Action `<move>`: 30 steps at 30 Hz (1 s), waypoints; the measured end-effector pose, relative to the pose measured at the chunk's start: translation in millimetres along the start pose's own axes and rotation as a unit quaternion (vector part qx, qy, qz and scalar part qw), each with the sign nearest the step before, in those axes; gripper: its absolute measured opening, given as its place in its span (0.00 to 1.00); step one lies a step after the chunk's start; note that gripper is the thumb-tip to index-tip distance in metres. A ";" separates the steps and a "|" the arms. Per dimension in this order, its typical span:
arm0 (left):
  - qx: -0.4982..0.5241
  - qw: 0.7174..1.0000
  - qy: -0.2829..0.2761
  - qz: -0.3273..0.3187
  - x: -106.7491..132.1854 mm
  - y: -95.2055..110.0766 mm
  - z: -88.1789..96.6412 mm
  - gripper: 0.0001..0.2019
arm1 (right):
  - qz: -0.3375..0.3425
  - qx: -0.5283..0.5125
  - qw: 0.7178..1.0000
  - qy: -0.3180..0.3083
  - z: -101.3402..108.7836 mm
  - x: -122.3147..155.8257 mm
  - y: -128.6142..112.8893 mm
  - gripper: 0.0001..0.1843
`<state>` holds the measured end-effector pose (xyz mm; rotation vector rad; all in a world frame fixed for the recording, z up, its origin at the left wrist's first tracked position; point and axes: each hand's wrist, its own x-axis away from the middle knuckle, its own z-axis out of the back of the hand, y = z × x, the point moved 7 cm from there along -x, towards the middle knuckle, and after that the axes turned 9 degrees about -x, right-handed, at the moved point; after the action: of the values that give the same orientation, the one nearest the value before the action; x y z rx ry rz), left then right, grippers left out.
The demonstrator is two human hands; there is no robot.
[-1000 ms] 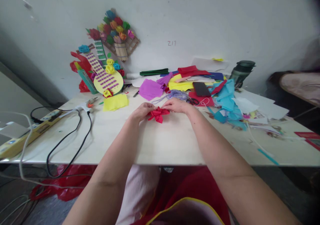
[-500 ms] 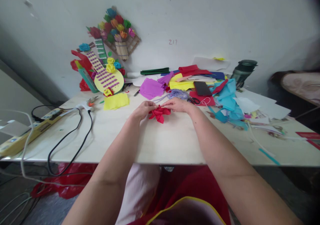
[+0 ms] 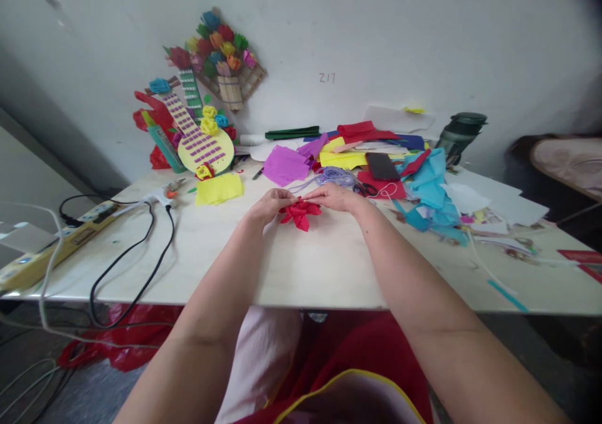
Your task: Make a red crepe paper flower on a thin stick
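Note:
A red crepe-paper flower (image 3: 301, 214) hangs just over the table, petals pointing toward me. My left hand (image 3: 273, 204) pinches it at its far left side, fingers closed. From the right, my right hand (image 3: 335, 197) is closed too, its fingertips meeting the left ones at the flower's back edge. A thin pale strand seems to run between the fingertips, though it is too small to make out clearly. Beyond the hands lie a coil of lilac cord (image 3: 336, 177) and a pair of black-handled scissors (image 3: 365, 189).
A glue gun (image 3: 160, 197) and yellow power strip (image 3: 56, 242) with looping cables occupy the left. Yellow paper (image 3: 219, 189), purple paper (image 3: 286, 165), a phone (image 3: 382, 166) and blue crepe paper (image 3: 430, 185) surround the hands. A paper-flower guitar (image 3: 205, 151) leans at the wall; a dark bottle (image 3: 461, 137) stands right.
Both hands keep their grip on the red flower, almost in the same spot. The whole view has shifted very slightly.

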<state>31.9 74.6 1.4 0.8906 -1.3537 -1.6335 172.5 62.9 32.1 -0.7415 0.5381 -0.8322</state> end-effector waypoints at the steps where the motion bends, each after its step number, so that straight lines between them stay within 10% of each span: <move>1: 0.004 1.000 -0.001 0.002 0.2 -0.4 0.2 0.12 | 0.003 0.004 1.000 0.001 -0.6 -0.7 0.8 0.15; 30: 0.155 0.985 -0.014 0.070 6.4 -5.6 -7.7 0.05 | 0.034 0.259 0.961 0.089 6.0 5.2 -28.4 0.17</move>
<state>35.3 66.2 -5.6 0.9280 -1.6821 -1.3550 166.5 48.0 56.8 -0.1669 0.4728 -0.9291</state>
